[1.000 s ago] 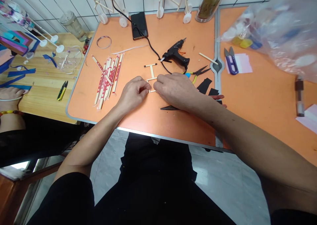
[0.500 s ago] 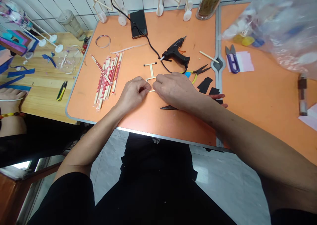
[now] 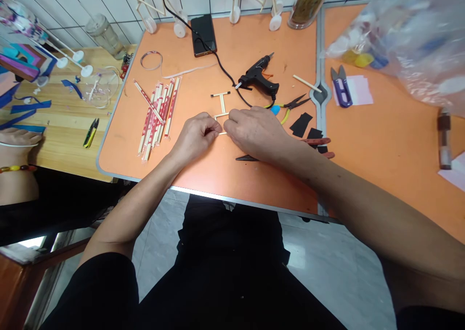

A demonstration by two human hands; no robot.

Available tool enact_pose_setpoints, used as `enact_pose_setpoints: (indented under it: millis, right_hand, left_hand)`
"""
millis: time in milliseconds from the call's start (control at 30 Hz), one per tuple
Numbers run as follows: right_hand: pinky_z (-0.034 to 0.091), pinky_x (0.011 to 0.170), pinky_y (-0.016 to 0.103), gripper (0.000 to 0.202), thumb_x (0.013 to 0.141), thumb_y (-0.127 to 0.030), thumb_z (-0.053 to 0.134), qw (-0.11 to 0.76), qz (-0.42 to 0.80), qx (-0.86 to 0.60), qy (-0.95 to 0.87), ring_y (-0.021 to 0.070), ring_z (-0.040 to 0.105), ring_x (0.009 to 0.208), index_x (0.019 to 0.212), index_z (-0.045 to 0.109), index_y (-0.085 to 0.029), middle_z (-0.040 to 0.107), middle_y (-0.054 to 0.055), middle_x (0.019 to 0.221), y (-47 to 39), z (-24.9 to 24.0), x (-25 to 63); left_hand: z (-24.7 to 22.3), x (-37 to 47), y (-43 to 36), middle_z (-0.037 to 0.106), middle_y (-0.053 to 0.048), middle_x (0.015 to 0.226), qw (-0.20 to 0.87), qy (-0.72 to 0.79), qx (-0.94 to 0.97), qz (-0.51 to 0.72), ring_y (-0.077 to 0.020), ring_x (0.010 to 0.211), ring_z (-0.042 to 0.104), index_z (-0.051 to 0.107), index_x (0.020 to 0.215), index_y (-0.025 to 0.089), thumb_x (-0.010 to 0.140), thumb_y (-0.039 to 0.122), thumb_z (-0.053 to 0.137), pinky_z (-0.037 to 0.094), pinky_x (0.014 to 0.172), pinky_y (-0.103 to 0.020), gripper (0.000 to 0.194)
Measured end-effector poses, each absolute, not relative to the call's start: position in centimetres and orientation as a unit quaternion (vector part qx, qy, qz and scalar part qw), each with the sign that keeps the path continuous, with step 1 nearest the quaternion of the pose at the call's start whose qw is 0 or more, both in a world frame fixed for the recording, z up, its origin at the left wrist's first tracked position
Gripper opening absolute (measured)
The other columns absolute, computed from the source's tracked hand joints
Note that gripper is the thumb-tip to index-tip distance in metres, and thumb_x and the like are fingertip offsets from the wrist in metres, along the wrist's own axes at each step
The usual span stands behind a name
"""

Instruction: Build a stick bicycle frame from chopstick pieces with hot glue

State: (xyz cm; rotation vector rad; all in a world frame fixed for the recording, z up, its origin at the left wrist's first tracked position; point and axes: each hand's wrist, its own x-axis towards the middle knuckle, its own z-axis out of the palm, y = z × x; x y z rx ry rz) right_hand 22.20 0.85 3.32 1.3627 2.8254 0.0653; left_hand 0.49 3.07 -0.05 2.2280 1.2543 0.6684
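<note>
A small frame of pale sticks [image 3: 223, 104] with black-tipped ends lies on the orange table [image 3: 203, 175]. My left hand [image 3: 197, 133] pinches the lower left part of this frame between thumb and fingers. Close beside it, my right hand [image 3: 254, 129] has its fingers closed on the frame's right side, and its fingertips are partly hidden. Pliers with red handles [image 3: 319, 141] lie partly under my right hand and wrist. Left of my hands are several wrapped sticks [image 3: 156, 119]. A black glue gun [image 3: 258, 77] rests beyond my right hand.
Yellow-handled pliers [image 3: 292, 106] and black pieces [image 3: 301, 125] lie to the right, with purple snips [image 3: 341, 86] farther over. A phone [image 3: 203, 35], wheeled stick models and a glass jar [image 3: 307, 5] stand behind. At left is another person's hand [image 3: 18, 136]; a plastic bag [image 3: 410, 44] is right.
The other person's hand at the left has shifted slightly. My two hands and the stick frame have hardly moved.
</note>
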Motion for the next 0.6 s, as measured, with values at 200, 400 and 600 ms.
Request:
enact_pose_setpoints:
  millis: [200,400,600]
  right_hand:
    - [0.028,0.073,0.040,0.036,0.101,0.001,0.046,-0.008,0.017,0.436,0.900,0.0245,0.060,0.081,0.108,0.078,-0.014,0.077,0.016,0.105,0.82,3.30,22.22]
    - [0.027,0.072,0.040,0.036,0.100,0.003,0.047,0.003,0.030,0.432,0.901,0.0258,0.062,0.084,0.110,0.077,-0.012,0.077,0.017,0.106,0.84,2.94,22.31]
    - [0.027,0.072,0.039,0.032,0.101,0.002,0.049,0.007,0.037,0.432,0.901,0.0257,0.063,0.085,0.109,0.077,-0.012,0.077,0.016,0.105,0.89,2.94,22.17]
  left_hand:
    - [0.06,0.57,3.00,0.076,-0.004,0.096,0.253,0.461,0.816,0.240,-0.0203,0.086,0.067,0.077,0.088,0.022,0.089,0.003,0.063,0.056,0.088,-0.038,0.024]
    - [-0.02,0.86,2.58,0.072,-0.003,0.092,0.270,0.443,0.809,0.276,-0.0181,0.079,0.065,0.077,0.087,0.020,0.084,0.001,0.063,0.054,0.078,-0.035,0.024]
    - [0.03,1.40,2.44,0.070,-0.002,0.088,0.260,0.464,0.805,0.263,-0.0165,0.077,0.062,0.075,0.083,0.020,0.088,0.006,0.070,0.052,0.076,-0.033,0.015]
